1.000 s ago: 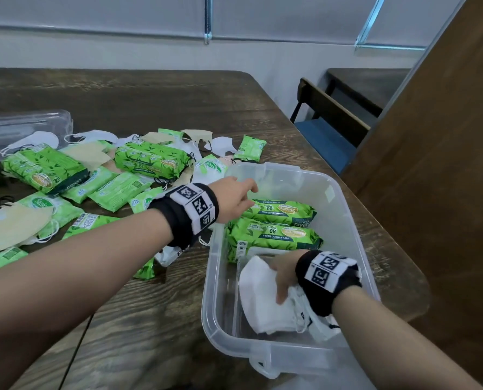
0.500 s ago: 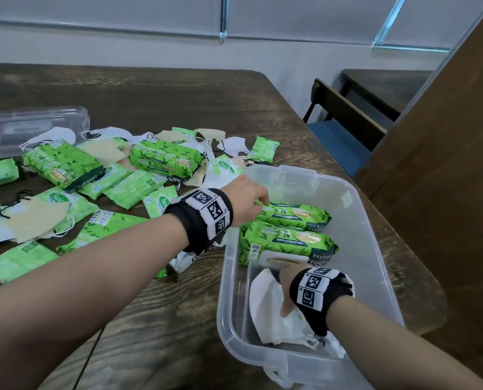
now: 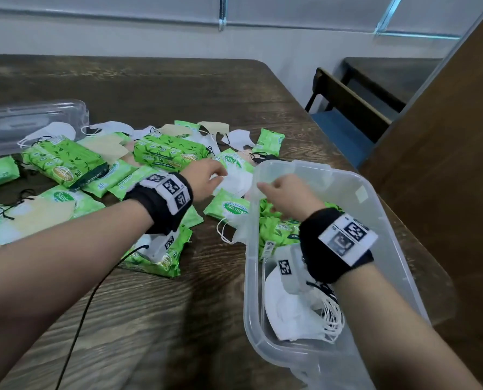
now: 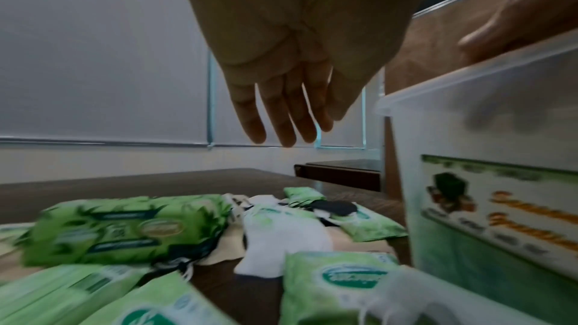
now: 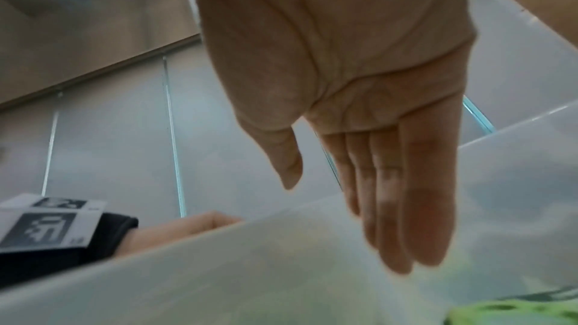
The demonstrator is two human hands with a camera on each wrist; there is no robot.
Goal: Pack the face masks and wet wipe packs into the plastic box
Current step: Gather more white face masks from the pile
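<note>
The clear plastic box (image 3: 382,192) stands at the right, with white face masks (image 3: 291,313) in its near end and green wet wipe packs (image 3: 274,232) behind them. My right hand (image 3: 285,195) hovers over the box's left rim; its fingers (image 5: 406,206) are straight and hold nothing. My left hand (image 3: 206,178) reaches just left of the box, above a white mask (image 3: 236,180) on the table. In the left wrist view the left hand (image 4: 281,130) is flat and empty above the pile. More masks and small green packs (image 3: 229,206) lie beside the box.
Two large green wipe packs (image 3: 170,150) (image 3: 63,161) and beige masks are scattered across the dark wooden table (image 3: 178,94). A clear lid (image 3: 32,122) lies far left. A black cable (image 3: 94,291) runs under my left arm. A chair (image 3: 344,114) and a wooden panel (image 3: 445,164) stand right.
My right hand let go of the white masks in the box's near end and rose toward the left rim. My left hand moved from over the box out to the mask beside it.
</note>
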